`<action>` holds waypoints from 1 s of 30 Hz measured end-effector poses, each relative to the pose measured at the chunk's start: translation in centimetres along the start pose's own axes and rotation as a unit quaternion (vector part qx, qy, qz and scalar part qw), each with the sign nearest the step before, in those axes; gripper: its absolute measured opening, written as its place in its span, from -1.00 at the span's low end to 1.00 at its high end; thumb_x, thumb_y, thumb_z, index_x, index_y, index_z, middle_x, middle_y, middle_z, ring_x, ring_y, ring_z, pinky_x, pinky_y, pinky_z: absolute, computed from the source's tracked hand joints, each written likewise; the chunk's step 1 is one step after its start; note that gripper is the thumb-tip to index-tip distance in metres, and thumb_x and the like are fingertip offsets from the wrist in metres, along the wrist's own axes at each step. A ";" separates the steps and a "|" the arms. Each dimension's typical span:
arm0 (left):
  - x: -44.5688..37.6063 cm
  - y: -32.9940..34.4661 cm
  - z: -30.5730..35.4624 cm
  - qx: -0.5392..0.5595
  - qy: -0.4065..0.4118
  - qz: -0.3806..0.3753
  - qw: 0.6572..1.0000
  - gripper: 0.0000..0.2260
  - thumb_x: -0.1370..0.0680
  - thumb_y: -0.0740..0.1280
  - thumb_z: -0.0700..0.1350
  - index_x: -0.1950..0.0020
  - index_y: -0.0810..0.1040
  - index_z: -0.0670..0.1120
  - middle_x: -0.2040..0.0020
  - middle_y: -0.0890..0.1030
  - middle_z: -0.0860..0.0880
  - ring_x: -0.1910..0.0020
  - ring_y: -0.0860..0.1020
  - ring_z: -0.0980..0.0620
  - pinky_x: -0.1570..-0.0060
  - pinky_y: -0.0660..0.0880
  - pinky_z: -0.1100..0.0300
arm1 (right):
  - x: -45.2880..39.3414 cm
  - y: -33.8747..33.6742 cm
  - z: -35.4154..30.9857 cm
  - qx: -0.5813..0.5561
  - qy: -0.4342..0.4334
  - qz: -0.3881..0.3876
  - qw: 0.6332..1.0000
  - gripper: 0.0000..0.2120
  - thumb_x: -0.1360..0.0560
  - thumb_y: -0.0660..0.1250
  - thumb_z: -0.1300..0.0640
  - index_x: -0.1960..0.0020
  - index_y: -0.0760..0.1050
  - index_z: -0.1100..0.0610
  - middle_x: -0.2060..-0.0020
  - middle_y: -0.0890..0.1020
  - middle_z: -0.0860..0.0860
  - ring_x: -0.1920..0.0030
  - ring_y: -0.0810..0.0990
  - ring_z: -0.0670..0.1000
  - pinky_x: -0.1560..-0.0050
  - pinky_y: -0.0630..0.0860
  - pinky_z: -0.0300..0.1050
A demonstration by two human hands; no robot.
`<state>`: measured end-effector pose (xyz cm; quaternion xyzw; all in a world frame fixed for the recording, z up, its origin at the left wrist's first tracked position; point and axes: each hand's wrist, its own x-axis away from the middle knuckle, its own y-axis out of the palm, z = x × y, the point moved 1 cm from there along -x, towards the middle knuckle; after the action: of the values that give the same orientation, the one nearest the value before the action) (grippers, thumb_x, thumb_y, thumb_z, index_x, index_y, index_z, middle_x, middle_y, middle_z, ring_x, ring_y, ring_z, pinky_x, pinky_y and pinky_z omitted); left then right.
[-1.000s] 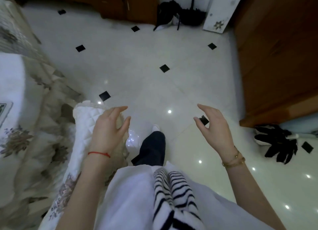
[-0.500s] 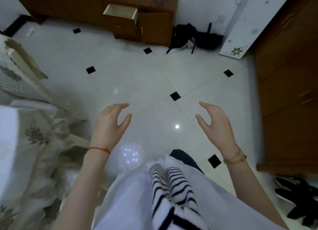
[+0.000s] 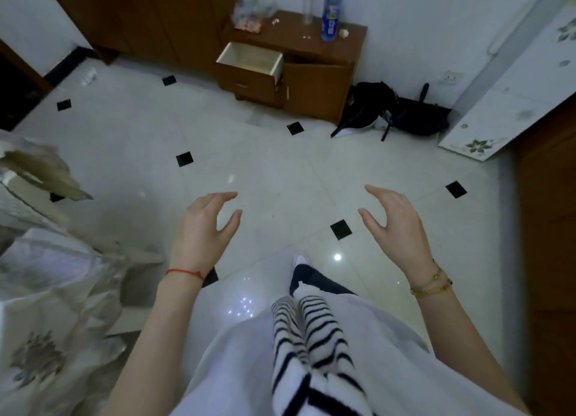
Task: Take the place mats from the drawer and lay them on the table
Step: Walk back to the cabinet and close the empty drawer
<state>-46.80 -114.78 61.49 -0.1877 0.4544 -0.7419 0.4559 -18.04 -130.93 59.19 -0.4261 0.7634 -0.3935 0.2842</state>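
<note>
Crossing floor toward open drawer (image 3: 249, 61), my left hand (image 3: 204, 228) and right hand (image 3: 396, 225) loose, holding nothing; next, reach in for mats.

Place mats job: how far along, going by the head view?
Done: the drawer of the small cabinet stands open across the floor; what shows of its inside looks bare. In hand: nothing; left hand and right hand are open and empty. Left: no mats visible, so whether any are laid can't be told.
</note>
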 end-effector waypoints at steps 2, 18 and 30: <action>-4.6 -0.1 0.0 -0.001 -0.008 0.017 1.000 -0.74 -0.51 0.41 -0.16 -0.19 0.60 -0.14 -0.08 0.65 -0.11 -0.09 0.58 -0.11 -0.08 0.29 0.37 | -5.6 -0.3 0.0 0.005 -0.012 0.003 1.000 -0.58 -0.56 0.34 0.08 -0.39 0.44 0.16 -0.24 0.57 0.06 -0.26 0.50 0.06 -0.28 0.31 -0.23; -32.5 0.0 -11.2 -0.005 -0.098 0.050 0.994 -0.73 -0.54 0.37 -0.08 -0.23 0.57 -0.07 -0.14 0.63 -0.06 -0.14 0.56 -0.07 -0.15 0.49 0.02 | -39.3 8.3 -3.9 0.003 -0.060 -0.048 0.997 -0.58 -0.54 0.38 0.11 -0.36 0.46 0.19 -0.20 0.60 0.10 -0.22 0.53 0.08 -0.27 0.19 -0.38; -59.6 -6.4 -23.8 -0.025 -0.025 0.039 0.999 -0.73 -0.55 0.36 -0.06 -0.22 0.57 -0.11 -0.10 0.64 -0.08 -0.10 0.58 -0.09 -0.13 0.50 0.03 | -63.0 15.7 -14.4 -0.010 -0.041 -0.017 0.999 -0.59 -0.56 0.35 0.09 -0.38 0.45 0.14 -0.22 0.58 0.05 -0.26 0.50 0.02 -0.26 0.33 -0.24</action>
<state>-35.91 -51.20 62.69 -0.1993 0.4681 -0.7072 0.4910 -5.82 -65.60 59.79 -0.4578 0.7478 -0.3727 0.3039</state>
